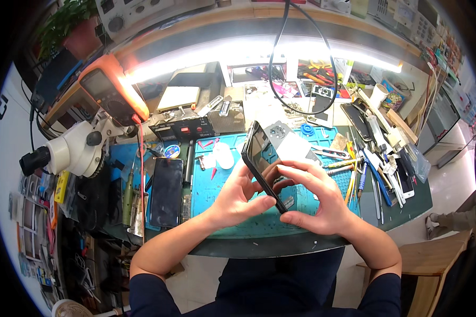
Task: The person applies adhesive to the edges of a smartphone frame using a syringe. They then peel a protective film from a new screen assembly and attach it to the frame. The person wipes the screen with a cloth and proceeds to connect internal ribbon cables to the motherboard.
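Both my hands hold a black smartphone [259, 153] tilted on edge above a blue work mat [217, 190]. My left hand [238, 198] grips its lower left edge, thumb along the side. My right hand [314, 198] curls over from the right, fingers pressing on the phone's open back near the lower end. The phone's camera end points away from me, and a grey inner plate [288, 142] shows behind it.
A second dark phone [166, 191] lies flat left of the mat. A white microscope [71, 150] and an orange multimeter [111, 92] stand at the left. Tweezers, pens and phone parts [381, 169] crowd the right side. A black cable [280, 58] hangs from above.
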